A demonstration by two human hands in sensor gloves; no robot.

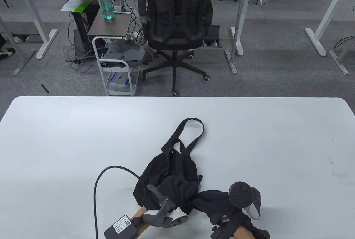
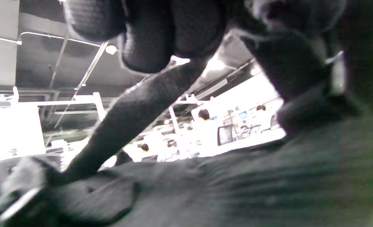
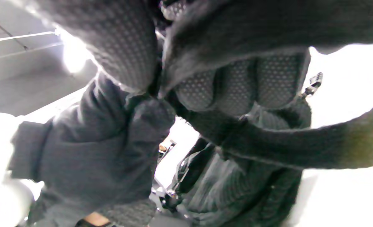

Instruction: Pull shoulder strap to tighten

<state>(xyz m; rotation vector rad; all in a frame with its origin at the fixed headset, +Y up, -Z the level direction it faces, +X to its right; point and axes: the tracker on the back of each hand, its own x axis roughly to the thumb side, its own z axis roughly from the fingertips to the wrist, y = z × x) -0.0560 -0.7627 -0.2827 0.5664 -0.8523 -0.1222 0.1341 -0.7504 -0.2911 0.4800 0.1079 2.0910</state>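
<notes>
A small black backpack (image 1: 166, 171) lies on the white table (image 1: 69, 139) near its front edge, one shoulder strap (image 1: 191, 128) looping away toward the far side. My left hand (image 1: 180, 190) rests on the bag's near end. In the left wrist view its fingers (image 2: 148, 44) curl over a black strap (image 2: 136, 116) that runs down to the bag fabric (image 2: 237, 189). My right hand (image 1: 213, 201) sits just right of the bag. In the right wrist view its fingers (image 3: 233, 88) are curled round a strap (image 3: 300, 148) that stretches off to the right, next to the left glove (image 3: 95, 157).
A black cable (image 1: 95, 192) curves from the bag's left side to a labelled box (image 1: 120, 226) at my left wrist. Beyond the table's far edge stand an office chair (image 1: 177, 14) and a white cart (image 1: 116, 64). Bare tabletop spreads left, right and behind the bag.
</notes>
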